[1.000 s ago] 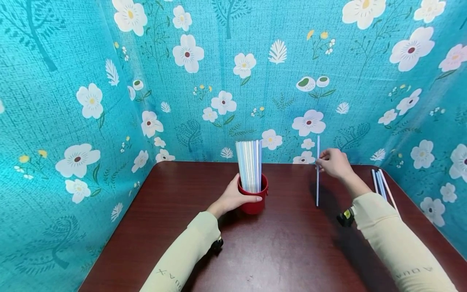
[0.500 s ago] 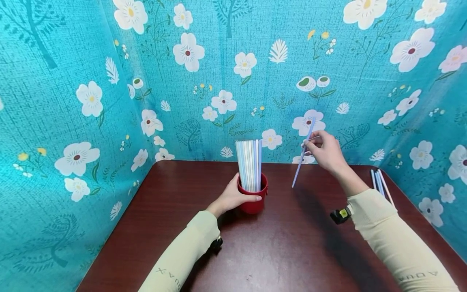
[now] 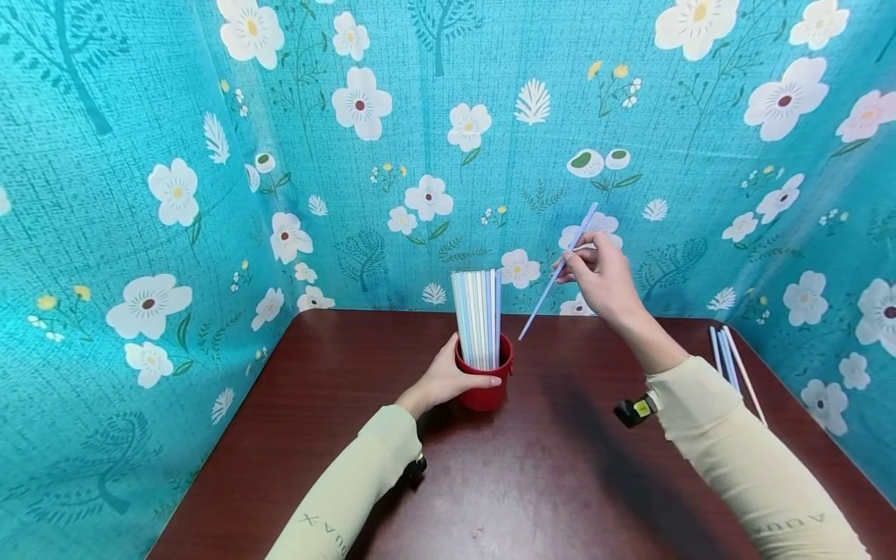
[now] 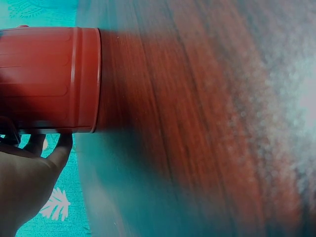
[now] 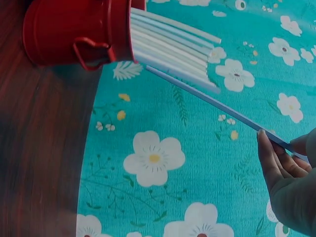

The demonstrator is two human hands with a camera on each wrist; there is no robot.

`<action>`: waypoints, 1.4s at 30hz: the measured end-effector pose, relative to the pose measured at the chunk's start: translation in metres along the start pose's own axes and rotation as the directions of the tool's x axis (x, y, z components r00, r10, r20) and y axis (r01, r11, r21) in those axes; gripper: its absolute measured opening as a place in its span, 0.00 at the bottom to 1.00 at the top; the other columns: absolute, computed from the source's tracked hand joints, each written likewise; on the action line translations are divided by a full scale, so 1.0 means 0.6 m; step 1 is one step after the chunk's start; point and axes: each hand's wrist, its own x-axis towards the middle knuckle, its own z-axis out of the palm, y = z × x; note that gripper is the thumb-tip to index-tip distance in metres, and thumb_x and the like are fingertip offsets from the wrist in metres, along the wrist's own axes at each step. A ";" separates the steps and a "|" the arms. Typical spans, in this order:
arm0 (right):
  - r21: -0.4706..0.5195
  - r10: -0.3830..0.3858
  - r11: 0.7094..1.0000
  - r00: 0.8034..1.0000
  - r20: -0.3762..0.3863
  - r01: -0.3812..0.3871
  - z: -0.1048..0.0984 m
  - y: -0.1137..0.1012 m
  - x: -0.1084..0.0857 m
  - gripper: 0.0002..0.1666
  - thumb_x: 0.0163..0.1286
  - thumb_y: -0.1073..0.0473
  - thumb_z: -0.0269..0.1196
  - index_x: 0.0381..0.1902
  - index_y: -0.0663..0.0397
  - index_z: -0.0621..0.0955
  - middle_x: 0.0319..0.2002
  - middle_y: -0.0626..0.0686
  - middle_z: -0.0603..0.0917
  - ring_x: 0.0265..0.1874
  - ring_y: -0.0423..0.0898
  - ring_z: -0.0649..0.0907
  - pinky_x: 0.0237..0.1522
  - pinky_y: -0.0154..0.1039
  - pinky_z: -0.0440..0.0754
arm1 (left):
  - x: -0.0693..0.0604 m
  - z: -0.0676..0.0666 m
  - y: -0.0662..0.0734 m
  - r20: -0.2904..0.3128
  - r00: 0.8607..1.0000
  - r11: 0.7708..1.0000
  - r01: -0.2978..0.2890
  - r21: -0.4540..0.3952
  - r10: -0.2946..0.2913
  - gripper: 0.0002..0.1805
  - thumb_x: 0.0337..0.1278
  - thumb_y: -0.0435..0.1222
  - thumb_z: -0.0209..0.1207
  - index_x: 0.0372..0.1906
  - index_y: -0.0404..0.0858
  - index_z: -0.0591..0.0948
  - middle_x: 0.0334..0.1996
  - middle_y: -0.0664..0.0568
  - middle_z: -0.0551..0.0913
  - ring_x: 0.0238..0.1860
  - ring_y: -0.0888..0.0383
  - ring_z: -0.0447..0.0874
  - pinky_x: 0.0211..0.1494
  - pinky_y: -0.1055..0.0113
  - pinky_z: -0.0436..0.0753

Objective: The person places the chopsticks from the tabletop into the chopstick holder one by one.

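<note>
A small red metal pail (image 3: 484, 398) stands upright on the table, filled with a bundle of long pastel sticks (image 3: 477, 319) that rise well above its rim. My left hand (image 3: 446, 378) holds the pail from its left side, thumb across the front; in the left wrist view its fingers reach behind the pail (image 4: 49, 79). With fingertips and thumb, my right hand (image 3: 599, 280) pinches one thin lilac-blue stick (image 3: 540, 305) in the air to the pail's right. This stick tilts, its lower end near the rim. The right wrist view shows that end beside the bundle (image 5: 170, 47), just outside the pail.
Several loose sticks (image 3: 735, 369) lie at the table's right edge, partly behind my right sleeve. The dark brown table (image 3: 350, 365) ends at a blue flowered cloth (image 3: 413, 117) hanging at the back and sides. A wire handle (image 5: 91, 54) sits on the pail's side.
My right hand has moved left and up with the stick toward the pail. The stick has turned from upright to slanted, lower end leftward. My left hand and the pail have stayed put.
</note>
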 end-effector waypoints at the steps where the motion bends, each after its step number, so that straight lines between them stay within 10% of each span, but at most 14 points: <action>1: 0.004 -0.003 1.000 1.000 0.002 0.003 0.003 0.003 0.002 0.13 0.81 0.66 0.52 0.53 0.73 0.68 0.44 0.75 0.85 0.29 0.40 0.89 0.39 0.33 0.87 | 0.000 0.000 0.000 0.000 1.000 1.000 0.000 0.001 0.000 0.50 0.43 0.50 0.79 0.71 0.60 0.63 0.64 0.62 0.74 0.63 0.56 0.73 0.56 0.54 0.85; 29: -0.069 -0.094 0.992 0.986 0.138 0.105 0.088 0.062 0.002 0.12 0.81 0.60 0.54 0.53 0.62 0.70 0.39 0.64 0.88 0.32 0.56 0.90 0.40 0.55 0.88 | 0.003 0.001 -0.003 -0.014 1.000 1.000 0.000 0.006 0.000 0.52 0.43 0.51 0.79 0.72 0.61 0.62 0.65 0.61 0.74 0.64 0.55 0.73 0.59 0.51 0.84; 42: -0.121 -0.008 0.992 0.983 0.182 0.030 0.118 0.089 -0.003 0.12 0.80 0.62 0.56 0.56 0.61 0.70 0.40 0.63 0.88 0.32 0.58 0.89 0.32 0.43 0.86 | 0.004 0.001 -0.003 -0.011 1.000 1.000 -0.007 0.002 0.007 0.51 0.43 0.51 0.79 0.73 0.62 0.62 0.65 0.62 0.75 0.63 0.57 0.74 0.60 0.52 0.83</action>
